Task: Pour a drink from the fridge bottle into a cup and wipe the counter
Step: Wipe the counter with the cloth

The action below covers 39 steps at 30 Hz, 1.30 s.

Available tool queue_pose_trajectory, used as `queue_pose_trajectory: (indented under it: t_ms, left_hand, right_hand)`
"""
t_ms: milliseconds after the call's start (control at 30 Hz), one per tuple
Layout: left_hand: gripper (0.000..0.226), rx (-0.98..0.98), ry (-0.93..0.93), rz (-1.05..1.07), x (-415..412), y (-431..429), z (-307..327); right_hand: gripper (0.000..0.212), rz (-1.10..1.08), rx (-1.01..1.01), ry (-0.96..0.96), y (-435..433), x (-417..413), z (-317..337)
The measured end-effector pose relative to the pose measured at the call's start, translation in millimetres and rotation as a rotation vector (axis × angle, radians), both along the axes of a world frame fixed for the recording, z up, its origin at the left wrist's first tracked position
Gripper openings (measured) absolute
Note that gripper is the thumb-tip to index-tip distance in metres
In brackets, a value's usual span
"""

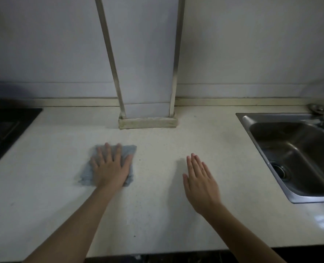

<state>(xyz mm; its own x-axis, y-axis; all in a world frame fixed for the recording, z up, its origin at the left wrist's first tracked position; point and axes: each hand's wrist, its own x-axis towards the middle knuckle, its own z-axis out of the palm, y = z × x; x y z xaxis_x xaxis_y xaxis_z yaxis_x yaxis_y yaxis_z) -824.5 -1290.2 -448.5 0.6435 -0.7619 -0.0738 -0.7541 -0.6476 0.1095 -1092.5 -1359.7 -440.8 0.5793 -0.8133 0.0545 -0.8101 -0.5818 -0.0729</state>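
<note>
Cloth (131, 150) on the white counter (157, 221), left of centre, blue-grey and rumpled, lying flat on the surface. I see the left hand (110, 168) spread palm-down on top of it, fingers (108, 151) straight and fanned, pressing rather than gripping; nothing is curled round the fabric. Cloth edges show past the fingertips at the far side and past the wrist at the near-left corner (the far edge is blurred, so I can't read its fold). Right hand (201, 184) is well apart from the cloth, to the right, palm down with fingers straight and held close together, holding nothing. A soft shadow sits just left of it; I cannot tell from my feed whether the palm touches the counter or hangs just above. Both forearms reach in from the near edge. Steel sink (256, 137) is set into the counter at the right, its drain (279, 170) near the front corner of the basin. Black stove (5, 128) sits at the far left. A white column (147, 73) with metal corner strips stands at the back wall, between the two hands' lines of reach.
</note>
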Motion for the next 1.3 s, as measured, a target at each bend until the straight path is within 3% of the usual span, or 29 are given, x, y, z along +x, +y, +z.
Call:
queue_pose_trajectory:
  t_ms: [67, 200, 367, 500, 667, 833, 1000, 1133, 1300]
  left_hand:
    - [0.069, -0.015, 0.032, -0.186, -37.0, -16.7, 0.0]
    - [0.077, -0.022, 0.018, -0.455, -103.1, -18.8, -2.3]
    - [0.067, -0.042, -0.052, -0.626, -88.6, 24.2, -7.4]
    - [0.062, -0.099, -0.07, -0.56, -31.1, 75.2, -13.8]
    - [0.071, 0.004, -0.115, -0.311, 50.9, 97.7, -6.5]
    - [0.069, 0.025, 0.002, -0.079, 35.9, 60.8, -0.9]
    - [0.063, 0.05, -0.007, -0.279, -29.1, 18.1, 3.1]
    - [0.066, 0.024, -0.067, -0.461, -74.2, 43.1, -4.0]
    - [0.059, -0.066, -0.066, -0.623, -35.9, 98.4, -10.3]
  right_hand:
    - [0.059, -0.028, 0.031, 0.016, -1.7, -13.4, -3.0]
    - [0.059, -0.038, 0.039, 0.012, 1.4, -18.4, -7.1]
    - [0.059, -0.065, 0.026, 0.006, 2.3, -17.0, -5.3]
    - [0.06, -0.026, 0.023, -0.085, 18.4, -1.2, 1.1]
    - [0.065, 0.113, 0.054, -0.078, 52.4, 30.6, -7.1]
    - [0.059, 0.088, 0.049, -0.116, 58.0, 26.5, -18.6]
    - [0.057, 0.074, 0.035, -0.141, 56.0, 28.2, -21.5]
    - [0.058, 0.083, 0.048, -0.134, 57.4, 26.7, -21.3]
    - [0.057, 0.069, 0.073, -0.152, 58.2, 24.7, -21.0]
